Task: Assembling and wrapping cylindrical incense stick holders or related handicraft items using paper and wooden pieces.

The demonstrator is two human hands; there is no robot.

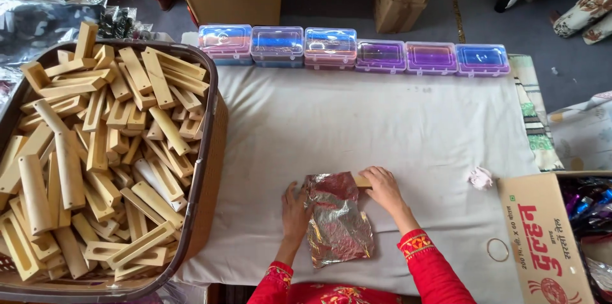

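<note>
Boxes of clear coloured plastic [354, 51] are lining the white cloth's [382, 125] far edge; my left hand [295, 205] is lying flat beside the crinkled silver foil sheet [336, 220]; my right hand [381, 187] is pinching a pale wooden piece [362, 181] at its top corner.

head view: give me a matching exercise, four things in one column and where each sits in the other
Things:
1. foil sheet
2. wooden pieces
3. plastic boxes
4. rubber band

Places:
A. in a row along the cloth's far edge
B. heaped in the basket
C. beside the cardboard box
D. under the left hand and right hand

Pairs: 1-D, 2-B, 3-A, 4-C
</note>
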